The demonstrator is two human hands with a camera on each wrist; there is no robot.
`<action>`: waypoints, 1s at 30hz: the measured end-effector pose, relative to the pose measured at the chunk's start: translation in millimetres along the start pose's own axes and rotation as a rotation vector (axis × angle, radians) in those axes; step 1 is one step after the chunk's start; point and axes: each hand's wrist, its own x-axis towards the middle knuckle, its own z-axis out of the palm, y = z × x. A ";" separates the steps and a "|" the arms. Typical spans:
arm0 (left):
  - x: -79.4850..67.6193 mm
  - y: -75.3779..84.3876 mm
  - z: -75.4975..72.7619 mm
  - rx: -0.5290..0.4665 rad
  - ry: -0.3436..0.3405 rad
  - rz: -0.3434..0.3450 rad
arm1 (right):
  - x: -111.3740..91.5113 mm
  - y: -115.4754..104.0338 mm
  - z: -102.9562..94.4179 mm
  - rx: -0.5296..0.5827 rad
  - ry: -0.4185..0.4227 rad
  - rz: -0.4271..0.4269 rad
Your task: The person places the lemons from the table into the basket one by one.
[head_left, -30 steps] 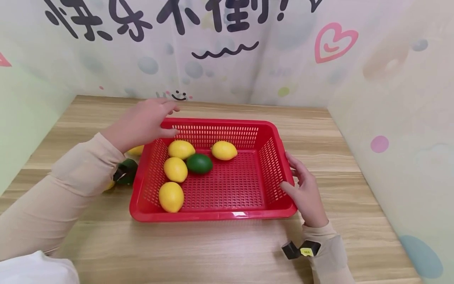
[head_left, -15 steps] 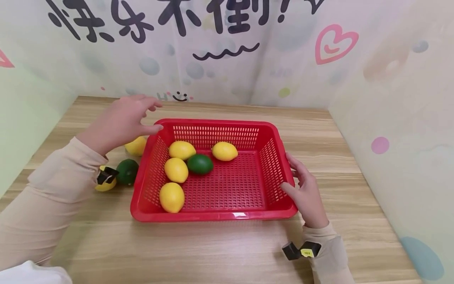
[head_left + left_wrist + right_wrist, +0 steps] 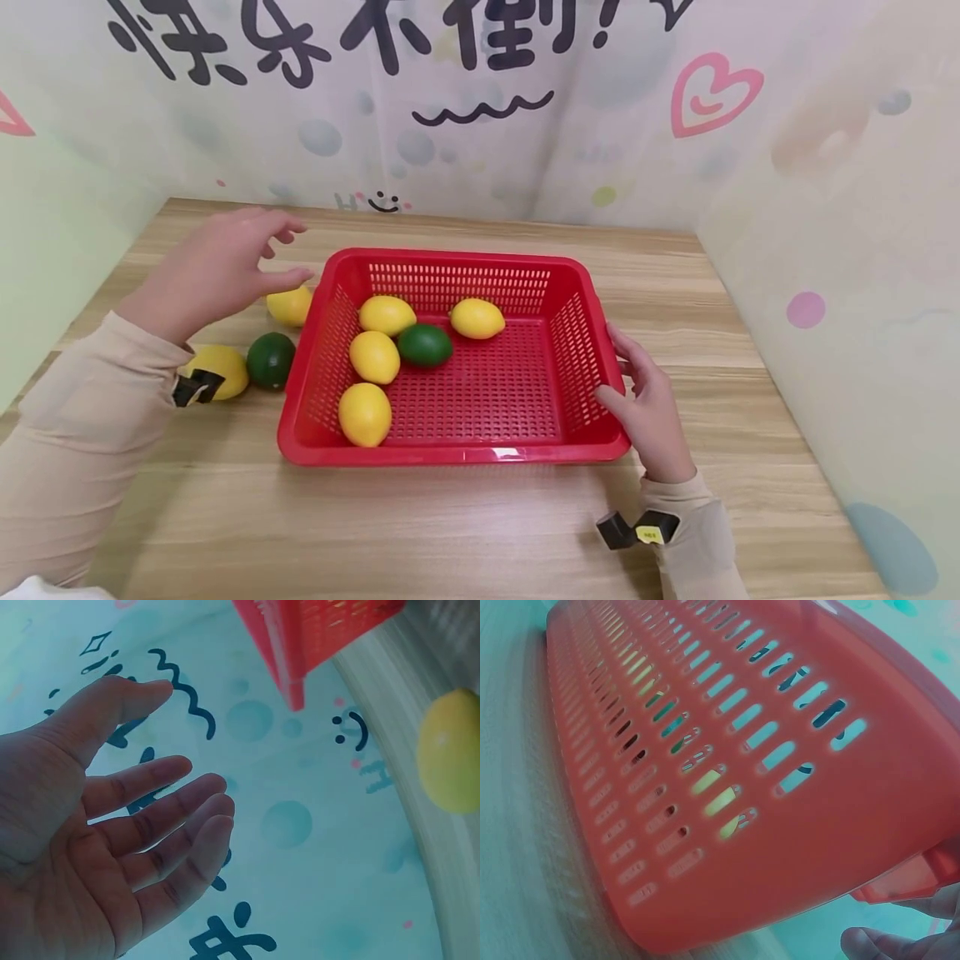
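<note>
Basket (image 3: 465,455) was steadied mid-frame, pinched by the right hand (image 3: 648,417); upper left, the left hand (image 3: 210,271) was held empty, fingers (image 3: 169,808) half-spread: reaching step, seemingly, with a lemon (image 3: 291,308) grip needed.

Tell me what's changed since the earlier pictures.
The left grip, holding nothing, has moved left from over the rim of the red basket, uncovering more of the two lemons and dark-green fruit beside it. Nothing was taken hold of or let go. The right grip stays at the basket's right rim; the five fruits inside lie as before.
</note>
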 end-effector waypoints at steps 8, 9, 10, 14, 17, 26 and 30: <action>-16.2 -20.4 9.6 -0.013 -0.043 -0.047 | 0.1 -0.6 -1.1 -0.006 -0.007 0.003; -18.0 -23.0 10.0 -0.020 -0.050 -0.062 | 0.1 -0.8 -1.2 -0.006 -0.007 0.002; -19.9 -25.5 10.4 -0.026 -0.059 -0.077 | 0.3 -0.9 -1.2 -0.007 -0.007 0.000; -28.6 -34.7 11.4 -0.041 -0.082 -0.123 | 0.9 -2.3 -0.5 0.000 -0.008 0.009; -37.5 -41.6 13.0 -0.045 -0.093 -0.153 | 1.6 -3.2 0.6 0.006 -0.011 0.017; -62.7 -69.1 19.9 -0.001 -0.115 -0.228 | 0.6 -3.4 0.5 0.006 -0.012 0.032; -72.2 -79.6 26.1 -0.023 -0.158 -0.271 | -0.1 -3.9 -0.3 0.006 -0.014 0.038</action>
